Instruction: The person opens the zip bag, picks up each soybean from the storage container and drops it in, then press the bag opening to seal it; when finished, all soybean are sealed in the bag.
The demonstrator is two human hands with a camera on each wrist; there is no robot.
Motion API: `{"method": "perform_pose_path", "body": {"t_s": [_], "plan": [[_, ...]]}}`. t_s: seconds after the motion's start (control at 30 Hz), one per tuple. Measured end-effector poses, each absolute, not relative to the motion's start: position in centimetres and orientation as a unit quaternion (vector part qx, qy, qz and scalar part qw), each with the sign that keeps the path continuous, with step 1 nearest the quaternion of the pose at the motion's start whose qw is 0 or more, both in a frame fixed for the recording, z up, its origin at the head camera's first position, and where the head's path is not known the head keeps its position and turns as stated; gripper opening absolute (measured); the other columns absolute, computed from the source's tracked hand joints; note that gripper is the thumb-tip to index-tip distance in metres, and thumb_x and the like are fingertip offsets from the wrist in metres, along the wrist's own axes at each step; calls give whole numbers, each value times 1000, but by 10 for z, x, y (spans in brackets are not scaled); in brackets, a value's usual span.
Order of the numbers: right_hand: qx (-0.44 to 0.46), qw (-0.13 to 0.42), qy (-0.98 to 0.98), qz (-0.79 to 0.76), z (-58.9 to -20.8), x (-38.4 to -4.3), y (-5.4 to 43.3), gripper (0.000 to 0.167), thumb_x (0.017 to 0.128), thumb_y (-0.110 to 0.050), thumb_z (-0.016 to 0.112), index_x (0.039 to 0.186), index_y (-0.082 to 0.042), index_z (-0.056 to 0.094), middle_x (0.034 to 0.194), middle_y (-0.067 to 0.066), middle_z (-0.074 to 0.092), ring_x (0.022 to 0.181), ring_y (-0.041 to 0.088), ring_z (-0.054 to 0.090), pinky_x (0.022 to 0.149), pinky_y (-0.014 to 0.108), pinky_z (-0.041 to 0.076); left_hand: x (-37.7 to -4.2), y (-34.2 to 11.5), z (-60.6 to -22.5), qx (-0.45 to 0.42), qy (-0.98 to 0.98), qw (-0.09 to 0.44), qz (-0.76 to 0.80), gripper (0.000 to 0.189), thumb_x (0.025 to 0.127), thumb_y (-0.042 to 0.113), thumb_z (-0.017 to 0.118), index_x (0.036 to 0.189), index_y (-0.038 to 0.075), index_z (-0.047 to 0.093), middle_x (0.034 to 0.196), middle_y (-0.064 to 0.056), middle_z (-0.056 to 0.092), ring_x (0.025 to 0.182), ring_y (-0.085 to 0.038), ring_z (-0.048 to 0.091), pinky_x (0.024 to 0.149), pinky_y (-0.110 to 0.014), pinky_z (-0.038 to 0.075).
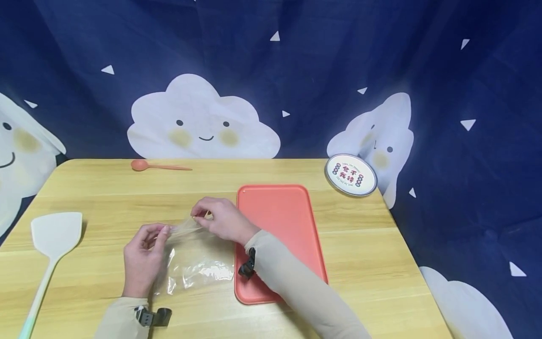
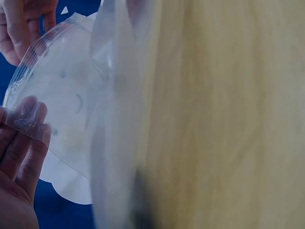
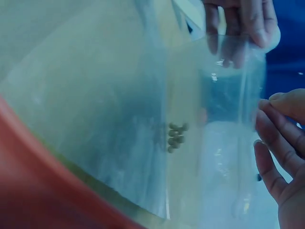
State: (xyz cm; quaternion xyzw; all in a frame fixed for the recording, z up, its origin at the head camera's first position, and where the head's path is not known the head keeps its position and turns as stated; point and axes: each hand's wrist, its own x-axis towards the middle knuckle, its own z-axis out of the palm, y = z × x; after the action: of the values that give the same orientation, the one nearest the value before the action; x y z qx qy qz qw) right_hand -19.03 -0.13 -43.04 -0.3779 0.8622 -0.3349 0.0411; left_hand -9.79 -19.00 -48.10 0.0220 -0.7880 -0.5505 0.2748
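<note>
A clear plastic zip bag (image 1: 199, 270) hangs just over the table, its top edge stretched between both hands. My left hand (image 1: 146, 252) pinches its left top corner between thumb and fingers. At the right end of the same edge, my right hand (image 1: 224, 219) pinches the film with thumb and index finger. The ribbed zip strip (image 2: 24, 71) shows in the left wrist view. A cluster of small brown round bits (image 3: 175, 137) appears through the film in the right wrist view; whether they lie inside the bag, I cannot tell.
A coral tray (image 1: 275, 212) lies under my right forearm. To the left is a white spatula (image 1: 57, 233). A coral spoon (image 1: 158, 166) rests at the table's back edge, and an oval plate (image 1: 351, 175) with printed characters sits at the back right corner.
</note>
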Motion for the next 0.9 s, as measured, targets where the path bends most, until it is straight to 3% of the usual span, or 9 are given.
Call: {"method": "perform_pose_path", "body": {"t_s": [0.4, 0.7, 0.9], "plan": [[-360, 32, 865, -350, -420, -190, 29, 20, 96, -19, 66, 115, -16, 69, 114, -9, 66, 112, 3, 56, 99, 16, 41, -98, -192, -482, 21, -794, 278, -540, 9, 91, -3, 67, 97, -8, 65, 91, 12, 70, 83, -2, 66, 76, -11, 53], [-364, 21, 875, -320, -410, -188, 81, 14, 95, -13, 67, 108, -11, 70, 104, -4, 66, 101, 11, 61, 91, 25, 49, -98, -194, -481, 13, -786, 286, -548, 9, 91, -4, 67, 96, -10, 65, 91, 16, 68, 83, -6, 69, 74, -14, 54], [-356, 51, 883, -302, -422, -186, 105, 12, 91, -9, 71, 103, -9, 71, 98, -4, 66, 95, 13, 63, 85, 26, 51, -97, -195, -481, 15, -783, 283, -554, 8, 91, -5, 67, 96, -10, 65, 91, 13, 69, 82, -10, 70, 74, -14, 54]]}}
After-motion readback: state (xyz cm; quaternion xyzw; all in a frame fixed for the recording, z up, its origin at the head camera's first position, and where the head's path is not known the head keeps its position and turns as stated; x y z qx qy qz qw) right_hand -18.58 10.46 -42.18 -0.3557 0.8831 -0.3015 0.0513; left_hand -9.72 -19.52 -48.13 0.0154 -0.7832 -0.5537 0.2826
